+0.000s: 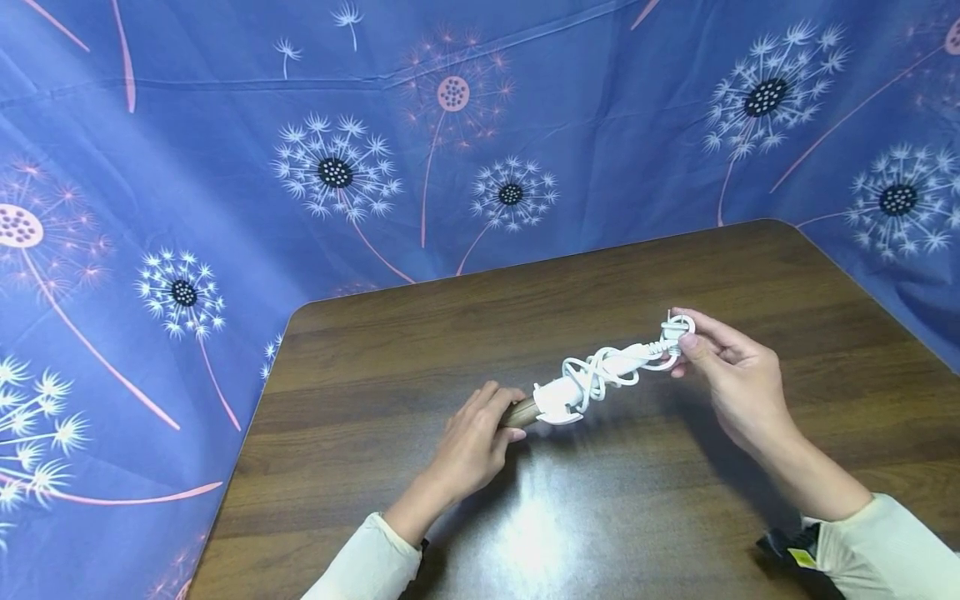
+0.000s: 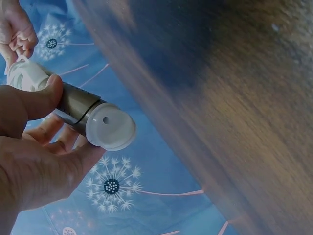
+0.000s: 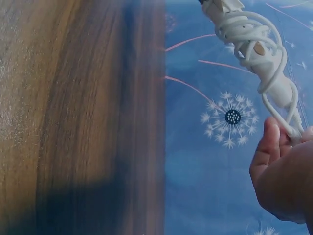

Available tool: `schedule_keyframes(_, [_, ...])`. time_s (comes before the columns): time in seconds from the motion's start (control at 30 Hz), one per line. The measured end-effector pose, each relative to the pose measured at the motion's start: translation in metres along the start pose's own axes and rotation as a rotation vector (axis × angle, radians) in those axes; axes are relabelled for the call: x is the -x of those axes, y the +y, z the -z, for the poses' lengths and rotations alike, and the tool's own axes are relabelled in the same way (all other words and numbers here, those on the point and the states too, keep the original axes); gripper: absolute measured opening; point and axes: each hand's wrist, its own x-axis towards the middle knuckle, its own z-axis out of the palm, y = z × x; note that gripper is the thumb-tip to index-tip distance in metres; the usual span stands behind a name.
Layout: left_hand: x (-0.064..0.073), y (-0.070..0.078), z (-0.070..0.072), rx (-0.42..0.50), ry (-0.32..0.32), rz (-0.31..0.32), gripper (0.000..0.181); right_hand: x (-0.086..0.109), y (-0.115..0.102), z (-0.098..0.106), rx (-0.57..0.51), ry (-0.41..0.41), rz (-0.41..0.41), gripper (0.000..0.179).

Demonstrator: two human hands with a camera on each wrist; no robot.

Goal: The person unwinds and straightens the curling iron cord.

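A curling iron [image 1: 555, 396] with a white handle and a brownish barrel [image 2: 80, 104] is held slanting above the table. Its white power cord [image 1: 596, 372] is looped loosely around the handle. My left hand [image 1: 472, 437] grips the barrel, thumb on one side and fingers on the other; the round white tip [image 2: 111, 128] sticks out past it in the left wrist view. At the handle's far end, my right hand [image 1: 738, 375] pinches the cord, beside what looks like a white plug [image 1: 673, 329]. The right fingertips are partly hidden in the right wrist view.
The brown wood-grain table [image 1: 360, 375] lies under both hands. A blue cloth [image 1: 600, 150] with dandelion prints hangs behind it and along its left and right sides. Beside the right sleeve is a dark strap with a yellow label [image 1: 802, 557].
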Motion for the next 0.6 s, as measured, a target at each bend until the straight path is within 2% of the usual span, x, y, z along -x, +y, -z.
schedule_keyframes(0.1, [-0.001, 0.001, 0.0, 0.01, 0.005, 0.007, 0.038, -0.001, -0.001, -0.004, -0.005, 0.019, 0.041, 0.042])
schedule_keyframes(0.27, [-0.002, 0.001, 0.0, 0.026, 0.013, 0.01, 0.037, -0.003, -0.002, -0.009, 0.079, 0.07, 0.095, 0.046])
schedule_keyframes(0.37, [-0.003, 0.001, 0.001, 0.037, 0.014, 0.015, 0.036, -0.005, -0.002, -0.012, 0.105, 0.073, 0.119, 0.046])
schedule_keyframes(0.47, [-0.002, 0.001, 0.0, 0.049, 0.014, 0.024, 0.036, -0.005, -0.003, -0.013, 0.146, 0.056, 0.129, 0.045])
schedule_keyframes(0.6, [-0.002, 0.0, 0.0, 0.063, 0.023, 0.032, 0.037, -0.006, -0.004, -0.015, 0.237, 0.05, 0.101, 0.045])
